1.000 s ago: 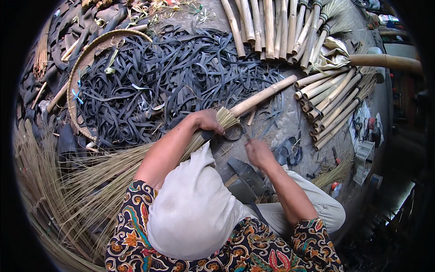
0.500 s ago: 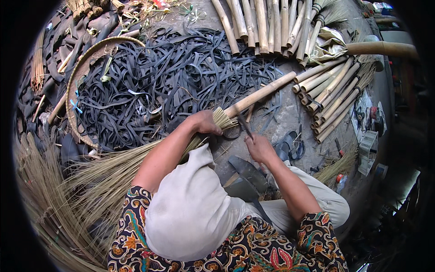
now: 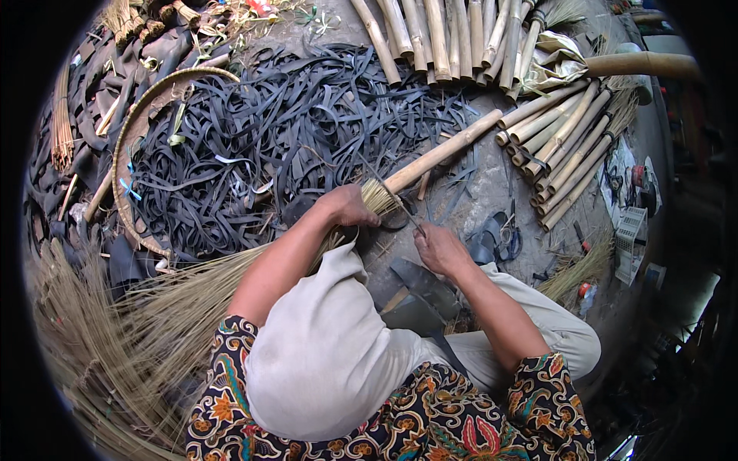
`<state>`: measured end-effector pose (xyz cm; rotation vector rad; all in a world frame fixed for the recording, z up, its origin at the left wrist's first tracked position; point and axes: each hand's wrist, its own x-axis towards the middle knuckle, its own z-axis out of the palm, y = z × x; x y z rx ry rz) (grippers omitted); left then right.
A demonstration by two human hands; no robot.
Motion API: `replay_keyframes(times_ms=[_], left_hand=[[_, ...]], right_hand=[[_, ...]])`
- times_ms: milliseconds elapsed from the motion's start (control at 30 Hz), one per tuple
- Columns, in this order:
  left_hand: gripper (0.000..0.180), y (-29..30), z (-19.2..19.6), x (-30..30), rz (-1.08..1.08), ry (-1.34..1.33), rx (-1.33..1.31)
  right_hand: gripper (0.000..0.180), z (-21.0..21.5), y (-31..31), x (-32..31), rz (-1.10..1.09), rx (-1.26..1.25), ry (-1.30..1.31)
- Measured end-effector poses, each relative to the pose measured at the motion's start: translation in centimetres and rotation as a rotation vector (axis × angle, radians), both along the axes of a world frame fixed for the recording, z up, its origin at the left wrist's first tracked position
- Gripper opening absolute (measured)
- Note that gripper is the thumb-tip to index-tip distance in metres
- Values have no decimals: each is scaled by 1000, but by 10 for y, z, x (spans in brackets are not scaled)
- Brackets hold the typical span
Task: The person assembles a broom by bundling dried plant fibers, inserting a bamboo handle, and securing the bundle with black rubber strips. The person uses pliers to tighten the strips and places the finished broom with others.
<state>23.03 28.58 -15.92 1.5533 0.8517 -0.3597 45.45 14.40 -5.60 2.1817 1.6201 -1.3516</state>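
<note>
- the stalk bundle (image 3: 377,198) lay just ahead of your raised knee, its blunt ends facing upper right; the bamboo pole (image 3: 453,146) ran out from among them.
- the long axis ran slantwise: loose stalks at lower left, passing under your left forearm, rising to the pole's free end at upper right.
- your left hand (image 3: 346,206) was the nearer one, gripping the bundle just behind the blunt ends.
- your right hand (image 3: 442,250) sat below and to the right of those ends, apart from them, fingers closed on a thin dark tool (image 3: 411,219); its exact kind could not be told.
- that tool slanted across the place where ends and pole met; whether its edge touched could not be confirmed.
- beyond the bundle lay a heap of black strips (image 3: 307,115); to the right, tied bamboo poles (image 3: 569,146).
- against the frame half a second earlier, your left grip was unchanged; the tool, then on the pole's near side, now reached across to the far side.
</note>
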Motion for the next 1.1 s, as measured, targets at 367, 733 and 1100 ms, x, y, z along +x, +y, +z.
replay_keyframes(times_ms=[367,733,1100], left_hand=[[75,-10,39,3,56,307,337],[71,-10,34,5,80,253,176],[51,-3,4,-2,103,-17,8]], right_hand=[[35,-8,6,-3,-169,-19,55],[35,-12,-3,-9,80,-33,56],[32,-6,-3,-6,-45,0,26]])
